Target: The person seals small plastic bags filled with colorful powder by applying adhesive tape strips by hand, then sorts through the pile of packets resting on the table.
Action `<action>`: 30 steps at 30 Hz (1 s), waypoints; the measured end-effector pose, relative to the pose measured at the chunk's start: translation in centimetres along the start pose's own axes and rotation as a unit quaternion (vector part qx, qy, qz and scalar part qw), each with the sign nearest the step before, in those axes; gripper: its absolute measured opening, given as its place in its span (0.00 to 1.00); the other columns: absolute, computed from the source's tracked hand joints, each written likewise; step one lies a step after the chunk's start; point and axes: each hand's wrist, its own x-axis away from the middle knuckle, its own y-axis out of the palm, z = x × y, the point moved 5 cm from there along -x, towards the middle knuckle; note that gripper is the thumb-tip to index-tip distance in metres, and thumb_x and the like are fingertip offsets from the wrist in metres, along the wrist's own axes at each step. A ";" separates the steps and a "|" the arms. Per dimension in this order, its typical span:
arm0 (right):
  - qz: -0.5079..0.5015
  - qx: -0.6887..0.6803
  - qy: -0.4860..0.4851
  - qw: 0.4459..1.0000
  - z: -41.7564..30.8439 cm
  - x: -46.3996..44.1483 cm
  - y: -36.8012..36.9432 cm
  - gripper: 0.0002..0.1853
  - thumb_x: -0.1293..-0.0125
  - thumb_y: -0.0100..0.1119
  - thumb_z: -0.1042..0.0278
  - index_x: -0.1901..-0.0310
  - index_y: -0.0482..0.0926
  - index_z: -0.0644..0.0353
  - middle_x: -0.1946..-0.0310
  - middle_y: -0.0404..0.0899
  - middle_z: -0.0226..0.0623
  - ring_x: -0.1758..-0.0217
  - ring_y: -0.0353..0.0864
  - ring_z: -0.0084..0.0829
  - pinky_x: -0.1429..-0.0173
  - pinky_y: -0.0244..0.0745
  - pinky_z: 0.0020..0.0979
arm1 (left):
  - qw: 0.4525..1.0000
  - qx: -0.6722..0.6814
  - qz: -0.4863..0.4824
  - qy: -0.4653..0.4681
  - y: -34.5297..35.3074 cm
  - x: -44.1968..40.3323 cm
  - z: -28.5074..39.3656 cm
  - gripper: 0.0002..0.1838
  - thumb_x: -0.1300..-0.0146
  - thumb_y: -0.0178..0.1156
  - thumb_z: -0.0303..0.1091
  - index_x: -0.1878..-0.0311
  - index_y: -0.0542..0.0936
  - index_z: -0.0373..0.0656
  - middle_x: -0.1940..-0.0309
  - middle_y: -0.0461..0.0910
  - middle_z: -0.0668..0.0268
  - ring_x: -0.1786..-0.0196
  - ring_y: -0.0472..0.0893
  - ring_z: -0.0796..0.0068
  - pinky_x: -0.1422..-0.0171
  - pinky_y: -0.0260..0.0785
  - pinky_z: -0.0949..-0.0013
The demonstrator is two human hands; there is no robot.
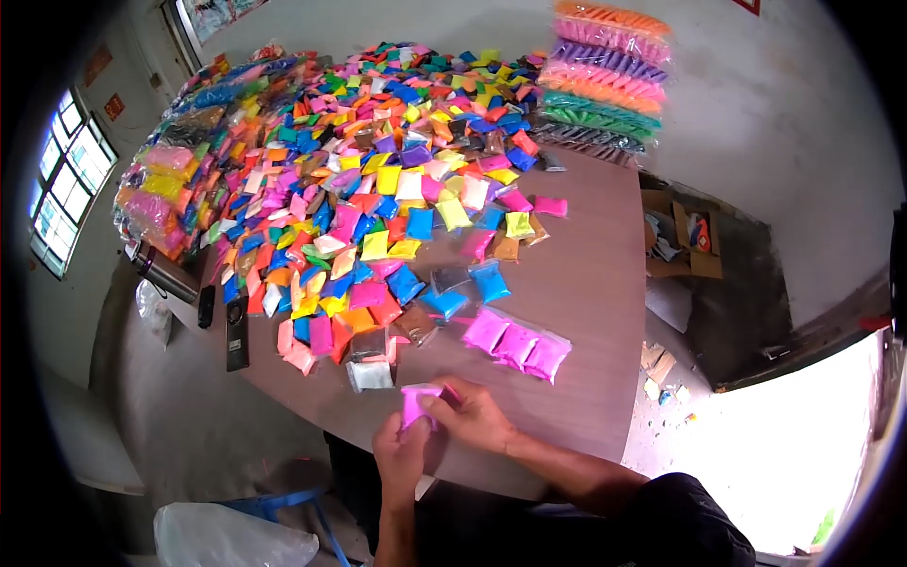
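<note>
Near the table's front edge my left hand (401,455) and my right hand (472,416) hold one small pink packet (416,404) between them. My left fingers grip its lower left side, and my right thumb and fingers pinch its right side. To the right of my hands, a joined strip of pink packets (517,344) lies flat on the table. A clear packet with white contents (370,375) lies just beyond my left hand. Behind it spreads a large heap of small colourful packets (378,189).
Bundled packets (605,76) are stacked at the table's (605,246) back right. On the left are a metal flask (168,276) and a black remote (236,335). An open cardboard box (699,250) sits right of the table. A plastic bag (227,537) hangs low at front left.
</note>
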 end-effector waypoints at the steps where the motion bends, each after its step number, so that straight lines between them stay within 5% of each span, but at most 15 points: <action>1: -0.025 0.004 0.046 0.999 0.1 0.0 0.2 0.12 0.23 0.66 0.64 0.47 0.85 0.63 0.61 0.85 0.26 0.57 0.79 0.14 0.52 0.78 0.25 | 1.000 0.000 0.000 0.001 0.0 0.0 0.1 0.08 0.30 0.65 0.28 0.55 0.85 0.33 0.65 0.84 0.73 0.62 0.78 0.86 0.58 0.72 0.76; 4: -0.007 -0.078 0.035 0.996 1.5 -0.2 0.2 0.11 0.23 0.66 0.64 0.49 0.86 0.62 0.61 0.85 0.26 0.57 0.79 0.14 0.51 0.78 0.24 | 1.000 0.017 -0.008 -0.004 0.3 0.0 0.9 0.09 0.31 0.67 0.29 0.53 0.85 0.33 0.63 0.84 0.72 0.61 0.78 0.85 0.56 0.73 0.75; 7: -0.017 -0.076 -0.004 0.997 0.9 -0.2 0.0 0.10 0.23 0.66 0.65 0.51 0.86 0.63 0.61 0.85 0.26 0.57 0.79 0.14 0.51 0.77 0.24 | 1.000 0.012 -0.025 -0.006 0.8 -0.1 1.3 0.11 0.33 0.70 0.30 0.52 0.85 0.34 0.61 0.84 0.72 0.59 0.79 0.85 0.54 0.74 0.74; 9: -0.028 -0.055 -0.006 0.998 0.2 -0.1 0.1 0.09 0.23 0.66 0.65 0.52 0.86 0.63 0.63 0.84 0.26 0.59 0.78 0.14 0.53 0.77 0.24 | 1.000 -0.014 -0.017 0.019 0.9 -0.3 1.0 0.07 0.32 0.69 0.25 0.54 0.83 0.36 0.64 0.80 0.78 0.65 0.73 0.89 0.61 0.66 0.80; 16: -0.020 -0.059 0.032 0.998 0.0 -0.1 0.3 0.09 0.24 0.68 0.66 0.52 0.85 0.64 0.66 0.84 0.26 0.60 0.79 0.15 0.54 0.77 0.24 | 0.998 -0.058 0.001 0.033 0.3 -0.3 -0.1 0.08 0.32 0.69 0.25 0.52 0.84 0.36 0.65 0.81 0.76 0.63 0.75 0.88 0.58 0.69 0.78; 22: -0.056 -0.026 0.044 0.997 1.1 -0.6 -0.3 0.08 0.25 0.68 0.68 0.51 0.86 0.62 0.63 0.86 0.27 0.59 0.81 0.16 0.53 0.79 0.25 | 0.997 -0.069 -0.020 0.015 0.4 0.3 2.0 0.09 0.31 0.69 0.28 0.51 0.84 0.36 0.64 0.81 0.75 0.62 0.77 0.87 0.58 0.70 0.78; 26: -0.076 -0.047 0.001 0.996 1.6 -0.6 -0.3 0.05 0.25 0.66 0.73 0.53 0.87 0.62 0.63 0.87 0.28 0.61 0.81 0.18 0.53 0.79 0.26 | 0.997 0.042 -0.049 0.038 0.6 0.1 0.2 0.16 0.25 0.67 0.38 0.44 0.84 0.35 0.60 0.85 0.68 0.57 0.81 0.84 0.55 0.75 0.75; 30: -0.079 -0.063 0.013 0.995 1.2 -0.8 -0.2 0.05 0.24 0.65 0.72 0.54 0.87 0.62 0.64 0.84 0.23 0.62 0.78 0.14 0.57 0.76 0.22 | 0.995 0.026 -0.007 0.097 0.5 -0.5 -0.8 0.13 0.25 0.67 0.39 0.56 0.84 0.37 0.72 0.80 0.73 0.65 0.76 0.86 0.61 0.70 0.73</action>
